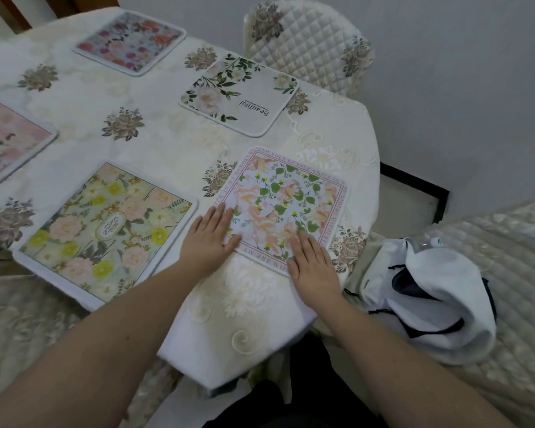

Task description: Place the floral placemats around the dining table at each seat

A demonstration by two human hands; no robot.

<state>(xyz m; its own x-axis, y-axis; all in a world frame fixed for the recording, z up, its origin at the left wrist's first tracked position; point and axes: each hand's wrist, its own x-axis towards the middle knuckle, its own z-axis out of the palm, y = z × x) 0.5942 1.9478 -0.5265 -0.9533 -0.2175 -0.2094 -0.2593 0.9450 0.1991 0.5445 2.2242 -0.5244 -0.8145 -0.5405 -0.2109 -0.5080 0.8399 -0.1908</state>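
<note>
Hands flattening a floral placemat near the corner of a covered dining table.

Left hand and right hand both lie spread, fingers straight, pressing the near edge of the peach-and-green placemat, which sits tilted just inside the table's right edge. Bare tablecloth lies open in the middle. Just left, not touching, is the yellow-and-pink placemat. Beyond are the white leafy placemat before a quilted chair, a red-flowered placemat and, cut off at left, a pink placemat. A white garment lies on the seat at right.
</note>
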